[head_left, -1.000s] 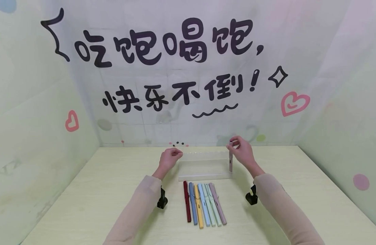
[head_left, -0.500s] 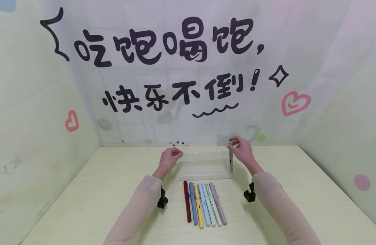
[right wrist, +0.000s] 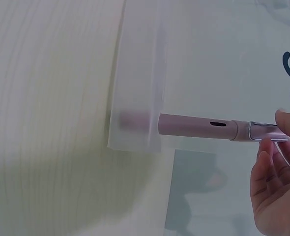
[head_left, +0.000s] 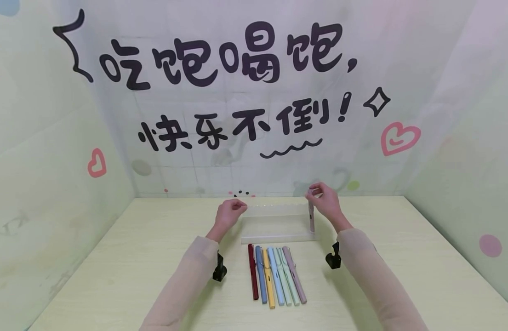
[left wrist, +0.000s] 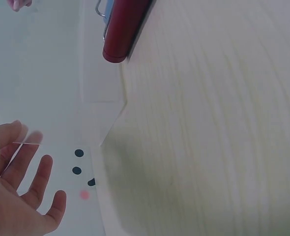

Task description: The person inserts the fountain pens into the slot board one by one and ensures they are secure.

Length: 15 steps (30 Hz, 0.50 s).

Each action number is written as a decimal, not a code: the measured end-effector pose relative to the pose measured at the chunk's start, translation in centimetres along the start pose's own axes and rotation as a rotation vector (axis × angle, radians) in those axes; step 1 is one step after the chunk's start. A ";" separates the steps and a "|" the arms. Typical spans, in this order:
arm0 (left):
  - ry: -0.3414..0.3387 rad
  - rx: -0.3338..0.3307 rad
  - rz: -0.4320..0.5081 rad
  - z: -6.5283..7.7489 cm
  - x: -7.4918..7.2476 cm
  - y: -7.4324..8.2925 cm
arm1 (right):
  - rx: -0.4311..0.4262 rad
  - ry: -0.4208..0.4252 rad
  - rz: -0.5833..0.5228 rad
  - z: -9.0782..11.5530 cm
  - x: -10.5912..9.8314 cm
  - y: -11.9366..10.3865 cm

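Observation:
A clear pen stand [head_left: 278, 240] with a scalloped top edge stands upright on the table. My left hand [head_left: 230, 215] pinches its upper left corner between thumb and fingers, the other fingers spread in the left wrist view. At the right end, my right hand [head_left: 326, 201] pinches the clip end of a pinkish-mauve pen [right wrist: 196, 127]. That pen stands nearly upright, its lower end behind the stand's frosted front lip [right wrist: 137, 78]. In front lie a dark red pen [head_left: 253, 272], a blue pen [head_left: 260, 275], a yellow pen [head_left: 269, 278] and several others side by side.
The pale wood-grain table [head_left: 125, 276] runs back to a printed wall cloth [head_left: 179, 179] close behind the stand. Black wrist camera mounts hang under both sleeves.
My right wrist and sleeve have shifted slightly to the left, and the mauve pen's top has moved a little left too. The left hand and the row of pens stay put.

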<state>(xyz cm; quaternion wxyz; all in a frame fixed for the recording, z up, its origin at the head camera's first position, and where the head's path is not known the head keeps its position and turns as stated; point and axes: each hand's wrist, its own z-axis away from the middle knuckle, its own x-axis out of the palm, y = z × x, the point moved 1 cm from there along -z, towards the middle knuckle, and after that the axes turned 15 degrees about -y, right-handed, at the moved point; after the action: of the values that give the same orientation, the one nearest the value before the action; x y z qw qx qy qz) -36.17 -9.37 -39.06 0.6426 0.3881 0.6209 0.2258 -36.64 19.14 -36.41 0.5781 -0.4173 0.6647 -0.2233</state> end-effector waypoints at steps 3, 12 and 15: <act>0.002 0.003 -0.003 0.0 0.0 0.0 | -0.001 0.011 0.009 -0.1 0.0 0.0; 0.001 0.000 -0.008 0.0 0.0 0.0 | 0.022 0.007 0.010 -0.2 0.1 0.2; 0.002 0.001 -0.006 0.0 0.0 0.0 | 0.028 0.004 0.002 -0.2 0.2 0.2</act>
<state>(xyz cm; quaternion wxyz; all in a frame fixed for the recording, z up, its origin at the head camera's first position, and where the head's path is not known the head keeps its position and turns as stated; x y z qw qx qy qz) -36.19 -9.35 -39.08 0.6425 0.3863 0.6228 0.2239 -36.89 19.07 -36.59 0.5829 -0.4080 0.6630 -0.2330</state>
